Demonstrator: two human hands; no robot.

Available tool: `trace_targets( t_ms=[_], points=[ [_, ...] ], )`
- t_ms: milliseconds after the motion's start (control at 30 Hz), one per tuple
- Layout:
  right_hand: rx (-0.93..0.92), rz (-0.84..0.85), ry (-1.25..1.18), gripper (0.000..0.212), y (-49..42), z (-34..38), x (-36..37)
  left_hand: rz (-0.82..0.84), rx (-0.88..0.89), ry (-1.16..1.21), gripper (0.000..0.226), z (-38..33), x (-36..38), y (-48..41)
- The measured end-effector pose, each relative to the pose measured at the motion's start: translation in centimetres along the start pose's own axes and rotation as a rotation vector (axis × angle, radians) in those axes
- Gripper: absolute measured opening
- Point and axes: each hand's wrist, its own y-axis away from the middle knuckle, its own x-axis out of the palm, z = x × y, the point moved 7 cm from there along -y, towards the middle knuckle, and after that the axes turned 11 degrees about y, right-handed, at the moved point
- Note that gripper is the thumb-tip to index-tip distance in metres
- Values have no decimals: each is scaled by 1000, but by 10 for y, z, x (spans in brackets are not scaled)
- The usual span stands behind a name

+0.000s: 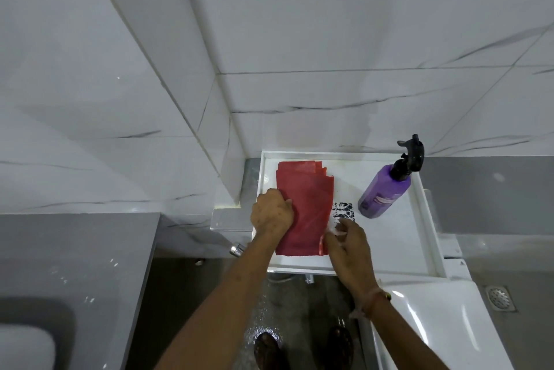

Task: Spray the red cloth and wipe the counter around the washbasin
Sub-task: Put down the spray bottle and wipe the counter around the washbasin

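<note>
A folded red cloth (308, 205) lies flat on the white counter (398, 237), on its left half. My left hand (271, 214) rests on the cloth's left edge with fingers curled over it. My right hand (347, 237) touches the cloth's lower right corner, fingers spread. A purple spray bottle (383, 190) with a black trigger head stands on the counter to the right of the cloth, apart from both hands. The white washbasin (443, 318) shows at the lower right.
A black patterned mark (343, 210) sits on the counter between cloth and bottle. White marbled wall tiles rise behind and to the left. A floor drain (500, 297) is at far right. My feet stand on the wet grey floor below.
</note>
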Motion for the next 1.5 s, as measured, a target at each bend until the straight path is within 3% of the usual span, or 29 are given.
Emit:
trace_targets(
  t_ms=[100, 233, 333, 433, 533, 600, 700, 867, 1000, 1100, 1233, 1400, 1500],
  points=[
    [-13, 136, -54, 21, -9, 19, 4, 43, -13, 168, 32, -4, 1, 1],
    [100, 282, -373, 5, -11, 23, 5, 180, 14, 602, 27, -4, -13, 16],
    [280, 470, -660, 41, -5, 19, 14, 240, 102, 709, 21, -9, -40, 44],
    [377, 668, -985, 56, 13, 30, 25, 340, 135, 735, 24, -13, -60, 78],
    [378, 966, -1192, 74, 43, 55, 42, 398, 150, 782, 26, -8, -80, 114],
    [297, 1086, -1249, 73, 58, 71, 48, 390, 136, 824, 27, 3, -91, 132],
    [306, 1125, -1203, 67, 75, 80, 58, 273, 103, 915, 26, 35, -107, 150],
    [300, 1105, -929, 49, 103, 88, 88, 52, 58, 1014, 23, 102, -120, 176],
    [367, 1129, -874, 46, 128, 102, 124, -58, 45, 943, 25, 150, -135, 186],
    [347, 1018, -837, 48, 130, 109, 149, -230, -22, 771, 24, 197, -158, 189],
    [298, 889, -725, 52, 131, 115, 179, -555, -14, 755, 20, 260, -197, 207],
    [21, 780, -560, 53, 139, 154, 190, -1032, -46, 605, 31, 327, -252, 232],
    [-213, 741, -341, 58, 142, 189, 189, -1127, -119, 523, 32, 346, -264, 234]
  ],
)
